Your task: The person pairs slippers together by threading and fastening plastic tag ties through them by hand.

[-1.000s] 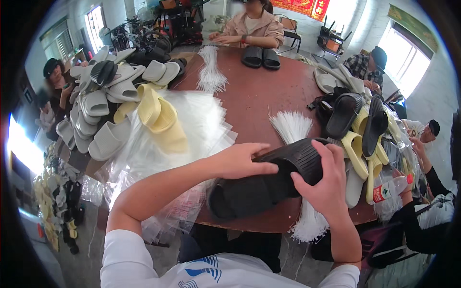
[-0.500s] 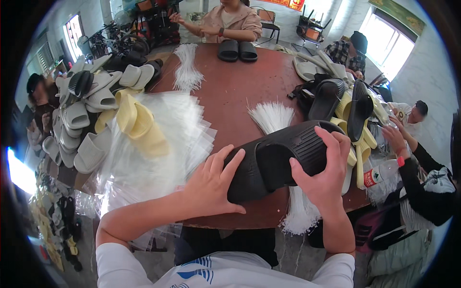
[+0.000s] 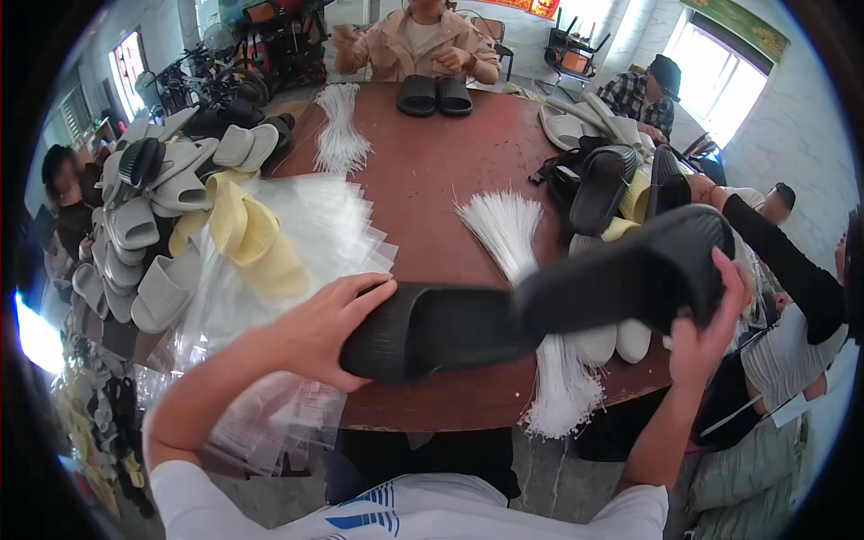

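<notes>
My left hand (image 3: 310, 328) is closed round one end of a black slide sandal (image 3: 382, 337), held low over the table. A second black slide sandal (image 3: 585, 292), a little blurred, is gripped at its far right end by my right hand (image 3: 706, 328) and tilts up to the right. The inner ends of the two sandals overlap near the middle. Beneath them a bundle of thin white ties (image 3: 562, 396) hangs toward the table's near edge. Close to my left forearm lie fanned clear plastic bags (image 3: 310, 220) with a pair of yellow slides (image 3: 256, 234) on top.
Grey slides (image 3: 166, 288) are heaped at the left of the brown table (image 3: 418, 180). Mixed slides (image 3: 603, 184) are piled at the right, where a co-worker's black-sleeved arm (image 3: 774, 234) reaches in. Across the table, a person in pink (image 3: 423, 45) is behind black slides (image 3: 435, 96).
My hands have moved apart, and the black slides, held stacked together before, are now spread end to end. The co-worker's arm at right now reaches into the pile.
</notes>
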{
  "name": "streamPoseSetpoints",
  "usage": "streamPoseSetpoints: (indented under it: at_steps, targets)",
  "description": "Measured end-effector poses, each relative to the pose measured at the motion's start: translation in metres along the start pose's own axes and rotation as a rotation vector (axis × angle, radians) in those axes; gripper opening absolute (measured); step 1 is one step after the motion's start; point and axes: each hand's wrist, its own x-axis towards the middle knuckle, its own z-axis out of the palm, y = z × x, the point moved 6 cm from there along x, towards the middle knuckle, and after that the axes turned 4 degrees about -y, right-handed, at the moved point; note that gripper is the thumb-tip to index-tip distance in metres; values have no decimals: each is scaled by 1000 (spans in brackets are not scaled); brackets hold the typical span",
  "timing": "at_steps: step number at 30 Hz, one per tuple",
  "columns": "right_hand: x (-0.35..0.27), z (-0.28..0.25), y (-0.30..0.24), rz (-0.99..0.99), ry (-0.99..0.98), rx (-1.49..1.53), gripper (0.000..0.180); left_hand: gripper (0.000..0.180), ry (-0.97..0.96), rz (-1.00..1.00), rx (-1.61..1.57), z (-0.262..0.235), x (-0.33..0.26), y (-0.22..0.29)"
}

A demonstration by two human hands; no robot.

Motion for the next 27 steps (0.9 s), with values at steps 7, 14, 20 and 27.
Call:
streamPoseSetpoints:
  at_steps: [7,14,20,27]
  targets:
    - [-33,41,-38,-209,-389,581,30,105,-327,289,310,-6,45,-1]
    - [-47,147,-140,-365,-679,822,43,74,-122,507,412,15,111,-32]
    - [-40,216,-145,-273,-673,740,37,52,209,-54,336,-39,78,-117]
    - [-48,249,-117,-290,-621,581,24,50,224,-309,-111,-32,63,-133]
